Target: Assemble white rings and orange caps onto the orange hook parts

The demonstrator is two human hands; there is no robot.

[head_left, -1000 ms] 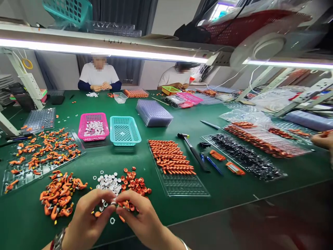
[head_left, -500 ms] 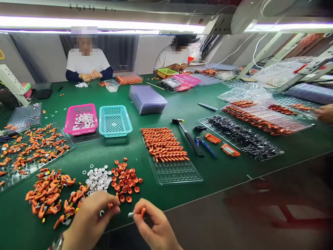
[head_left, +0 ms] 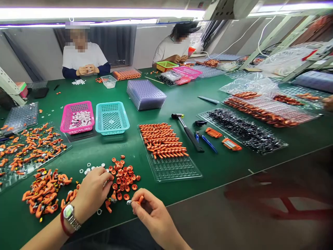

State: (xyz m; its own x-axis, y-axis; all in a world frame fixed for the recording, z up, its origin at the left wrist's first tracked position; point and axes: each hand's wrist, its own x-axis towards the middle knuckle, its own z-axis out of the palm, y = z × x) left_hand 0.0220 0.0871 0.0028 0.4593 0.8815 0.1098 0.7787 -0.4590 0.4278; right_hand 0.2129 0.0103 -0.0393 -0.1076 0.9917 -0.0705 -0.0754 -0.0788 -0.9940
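My right hand (head_left: 156,217) pinches a small orange lever-like part (head_left: 141,199) with a pale round end, just above the table's front edge. My left hand (head_left: 92,189), with a watch on its wrist, reaches over the pile of white discs (head_left: 90,169). Its fingers are drawn together, and whatever they hold is hidden. Beside them lies a heap of round orange caps (head_left: 126,177). An orange part with metal bits (head_left: 108,205) rests between my hands, and a white ring (head_left: 99,211) is near it. More orange lever-like parts (head_left: 44,194) are heaped to the left.
Pink basket (head_left: 63,119) with white pieces and turquoise basket (head_left: 125,119) stand behind. A clear tray (head_left: 179,170) bears rows of orange parts. Rightward lie a hammer (head_left: 191,137), blue-handled tool (head_left: 209,144) and tray of black pieces (head_left: 244,130). Two people sit across the table.
My left hand has moved up and away from me to the white discs. An orange part now lies where it was. My right hand keeps its orange part, nearly unmoved.
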